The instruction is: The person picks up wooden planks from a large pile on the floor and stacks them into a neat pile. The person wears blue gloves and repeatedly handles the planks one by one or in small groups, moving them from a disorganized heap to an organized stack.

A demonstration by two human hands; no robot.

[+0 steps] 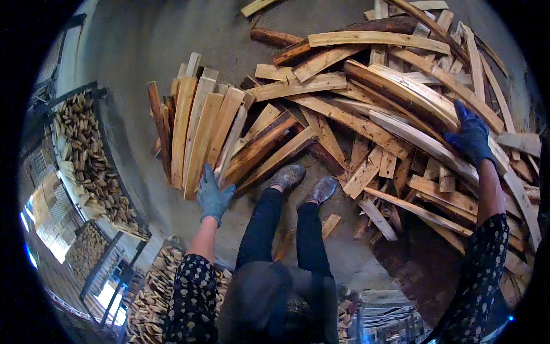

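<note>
Through the head camera I see the left hand (pixel 215 196), in a grey-blue work glove, released, its fingers and thumb spread at the near end of a fanned bundle of pale, straight wooden slats (pixel 201 143); I cannot tell whether it touches them. The right hand (pixel 473 136), in a dark blue work glove, lies over the near end of long, yellowish, bark-edged boards (pixel 421 97) atop a sprawling heap of brown and tan timber offcuts (pixel 355 123); how tightly it grasps, I cannot tell. Bundle and heap lie on the grey concrete floor (pixel 143 57), just beyond two scuffed, dark shoes (pixel 286 176). Farther left I see a tall rack of split wood (pixel 94 160).
</note>
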